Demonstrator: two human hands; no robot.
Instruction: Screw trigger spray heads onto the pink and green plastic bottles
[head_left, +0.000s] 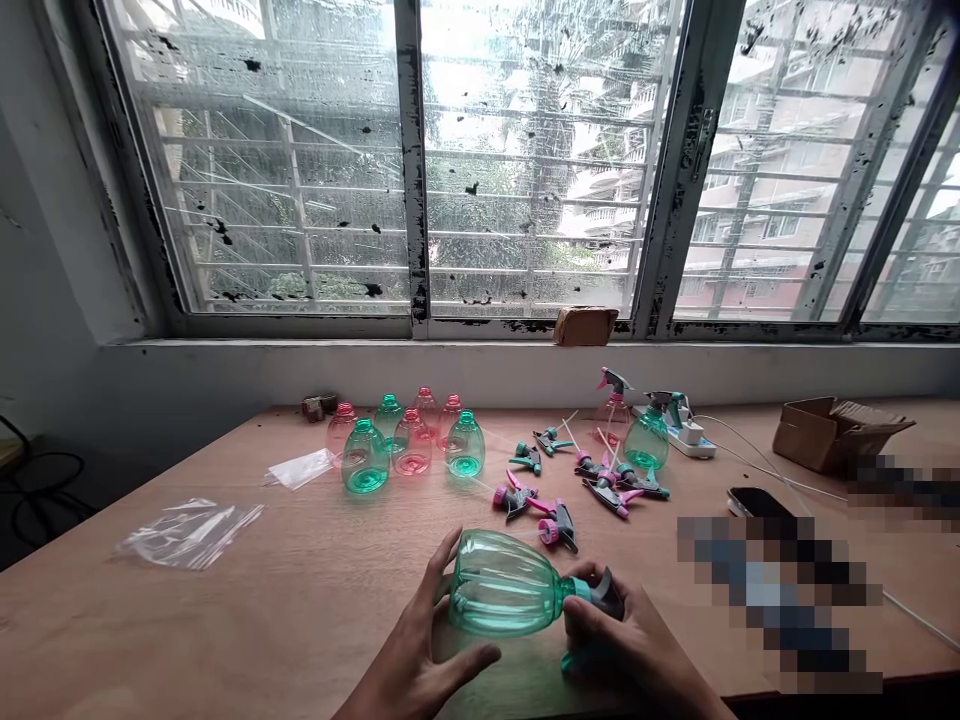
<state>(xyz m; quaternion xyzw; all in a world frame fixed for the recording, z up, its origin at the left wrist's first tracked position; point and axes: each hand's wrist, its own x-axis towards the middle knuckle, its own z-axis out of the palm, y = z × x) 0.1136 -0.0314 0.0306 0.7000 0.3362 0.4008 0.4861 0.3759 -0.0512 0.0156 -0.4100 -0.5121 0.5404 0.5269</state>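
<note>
Two hands [420, 640] [637, 630], one bottle [506, 585], nine bottles [412, 443] behind

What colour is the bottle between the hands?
The bottle is translucent green, clearest in the head view.

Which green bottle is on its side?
The translucent green ribbed plastic bottle, between the left hand and right hand, neck at the grey-and-teal trigger spray head. The other green bottles stand upright on the wooden table.

Streaked, barred windows [525, 200]; bright daylight; pale wall [202, 372]; wooden table [262, 620]
</note>
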